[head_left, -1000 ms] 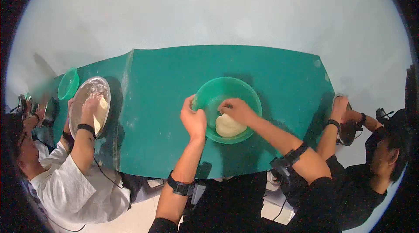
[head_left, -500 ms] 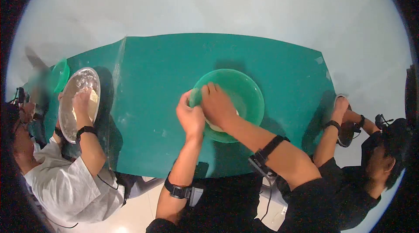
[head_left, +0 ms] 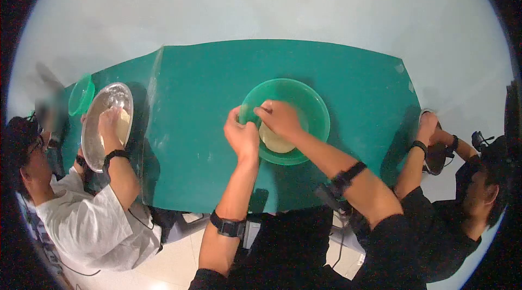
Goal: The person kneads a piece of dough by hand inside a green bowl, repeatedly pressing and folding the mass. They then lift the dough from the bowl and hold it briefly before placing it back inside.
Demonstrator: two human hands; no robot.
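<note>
A translucent green bowl [head_left: 314, 106] stands on the green table, with a pale round lump of dough [head_left: 277, 141] inside it. My left hand [head_left: 241, 136] grips the bowl's left rim, thumb toward the inside. Inside the bowl, my right hand [head_left: 280, 119] is above the dough, its fingers curled together and pointing at the left wall. Whether anything is between those fingers is hidden. The right wrist and hand cover part of the dough's upper edge.
The green table [head_left: 198, 91] has a whitish seam on its left. There, a co-worker's hand [head_left: 110, 121] presses dough in a metal basin [head_left: 92, 151], near another green bowl [head_left: 81, 96]. At the right edge, another person's hand [head_left: 428, 123] is in a basin [head_left: 435, 159].
My right hand has drawn back from the bowl's left rim, slightly right, uncovering more dough. The rim, bent inward earlier, now looks round. My left hand keeps hold of the bowl.
</note>
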